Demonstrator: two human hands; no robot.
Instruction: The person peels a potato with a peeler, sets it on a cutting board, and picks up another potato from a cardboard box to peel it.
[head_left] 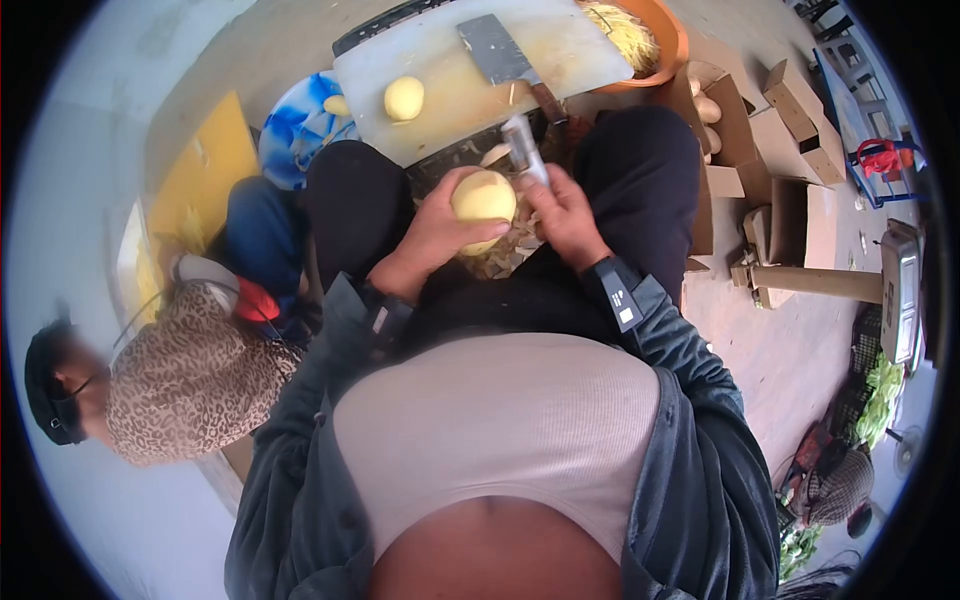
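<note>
My left hand [432,228] is closed around a pale yellow peeled potato [484,198], with a brownish patch near its top. Just to the right, my right hand [568,218] grips a peeler [523,148] with a light handle, pointing up and apart from the potato. Below both hands, between my knees, lie peelings [512,250]. In front of me, another peeled potato [404,98] rests on a white cutting board [435,75]. A cleaver [494,50] lies flat on the same board, its wooden handle toward my right knee.
A blue and white basin [285,135] holds a yellow piece at left. Shreds fill an orange basin [675,45] at back right. A cardboard box [735,130] with several potatoes stands right, near a scale [900,290]. Another person [195,365] sits close on my left.
</note>
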